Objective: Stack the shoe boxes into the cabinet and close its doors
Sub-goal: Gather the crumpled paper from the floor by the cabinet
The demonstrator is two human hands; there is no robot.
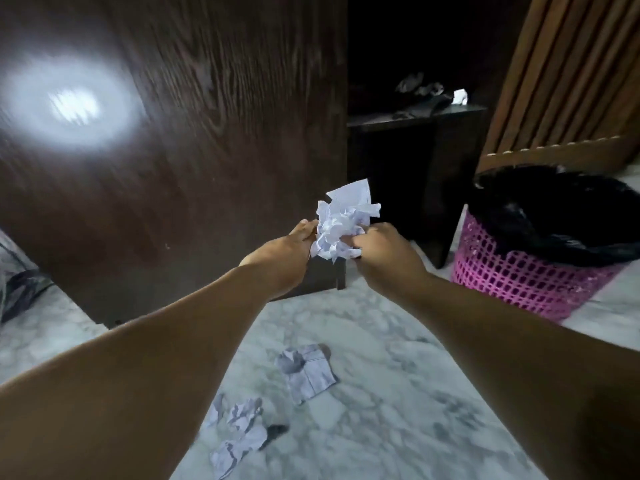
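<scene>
Left hand point(294, 242), right hand point(375, 249) grip crumpled paper point(341, 226); cabinet point(412, 109) interior apparently dark.

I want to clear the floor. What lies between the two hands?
In the head view, a crumpled paper wad sits between the left hand and right hand; both grip it.

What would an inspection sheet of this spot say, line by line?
Surface: grey marble floor, partly in shadow.
Job's things: dark cabinet door shut on the left; open dark compartment beside it; no shoe boxes seen.
Clutter: crumpled papers and on the floor; small scraps on the shelf.
Hands: left hand and right hand both grip a crumpled paper wad.
Cables: nothing seen.
Surroundings: pink mesh bin with black liner on the right; slatted wooden panel behind it.
</scene>
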